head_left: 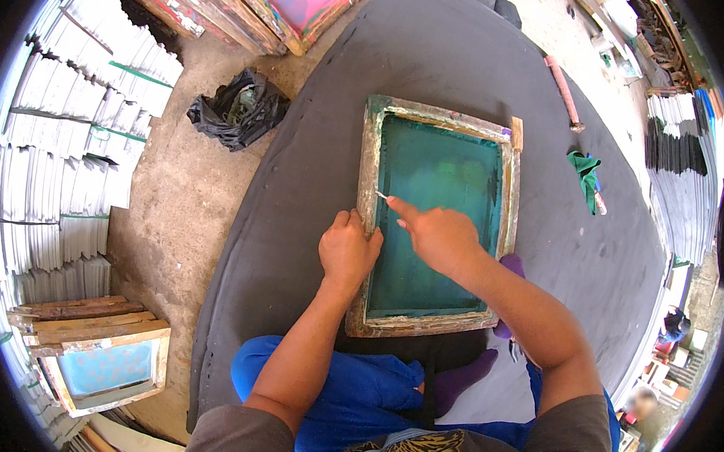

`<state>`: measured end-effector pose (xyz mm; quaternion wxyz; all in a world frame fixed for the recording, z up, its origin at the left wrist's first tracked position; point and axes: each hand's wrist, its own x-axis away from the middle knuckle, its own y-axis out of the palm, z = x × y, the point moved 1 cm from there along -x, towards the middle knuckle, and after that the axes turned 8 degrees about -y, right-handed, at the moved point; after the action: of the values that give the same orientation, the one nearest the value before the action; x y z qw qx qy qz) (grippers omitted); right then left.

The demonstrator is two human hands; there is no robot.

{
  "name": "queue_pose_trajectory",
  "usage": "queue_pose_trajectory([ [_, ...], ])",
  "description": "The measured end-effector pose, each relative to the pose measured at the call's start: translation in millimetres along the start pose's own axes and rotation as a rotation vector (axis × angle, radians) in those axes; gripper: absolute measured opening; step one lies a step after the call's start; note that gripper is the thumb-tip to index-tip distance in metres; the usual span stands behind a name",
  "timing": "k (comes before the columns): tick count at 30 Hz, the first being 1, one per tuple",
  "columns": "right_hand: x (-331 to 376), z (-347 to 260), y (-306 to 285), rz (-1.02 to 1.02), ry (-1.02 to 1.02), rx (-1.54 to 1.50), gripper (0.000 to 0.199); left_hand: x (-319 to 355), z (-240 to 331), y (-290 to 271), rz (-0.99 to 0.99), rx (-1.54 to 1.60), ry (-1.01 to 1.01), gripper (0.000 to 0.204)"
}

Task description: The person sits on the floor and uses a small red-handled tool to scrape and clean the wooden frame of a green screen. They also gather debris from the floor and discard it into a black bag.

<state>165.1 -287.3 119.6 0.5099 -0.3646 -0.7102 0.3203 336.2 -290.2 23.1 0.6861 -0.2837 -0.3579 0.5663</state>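
Note:
A wooden screen printing frame [432,322] with green mesh [440,205] lies in front of me on a dark grey padded surface. The wood is worn and crusted with pale residue along its inner edges. My left hand [349,250] is closed around the frame's left side rail. Over the mesh, my right hand [438,239] points its index finger along a small, thin, pale tool [381,194], whose tip meets the inner edge of that same rail. The rest of the tool is hidden by the hand. The other fingers are curled in.
A long object with a reddish handle [563,93] and a green cloth [584,169] lie to the right. On the floor at left are a black plastic bag [238,107], another framed screen [105,372] with blue mesh, and stacked white sheets [47,131]. My purple-socked feet [464,382] rest near the frame.

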Motion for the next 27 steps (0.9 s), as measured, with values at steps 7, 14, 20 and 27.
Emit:
queue_pose_trajectory([
  [7, -11, 26, 28, 0.086, -0.081, -0.377, 0.048, 1, 4, 2, -0.002, -0.023, 0.008, 0.045],
  [14, -15, 41, 31, 0.033, -0.055, -0.646, 0.043, 2, 3, 2, 0.001, -0.017, 0.019, 0.043],
  [20, -9, 30, 44, 0.169, -0.137, -0.182, 0.048, 3, 0, 2, 0.042, -0.026, 0.014, 0.041],
  [27, -12, 43, 54, -0.141, 0.183, -1.231, 0.048, 0, 1, 2, 0.012, -0.016, 0.010, 0.041],
])
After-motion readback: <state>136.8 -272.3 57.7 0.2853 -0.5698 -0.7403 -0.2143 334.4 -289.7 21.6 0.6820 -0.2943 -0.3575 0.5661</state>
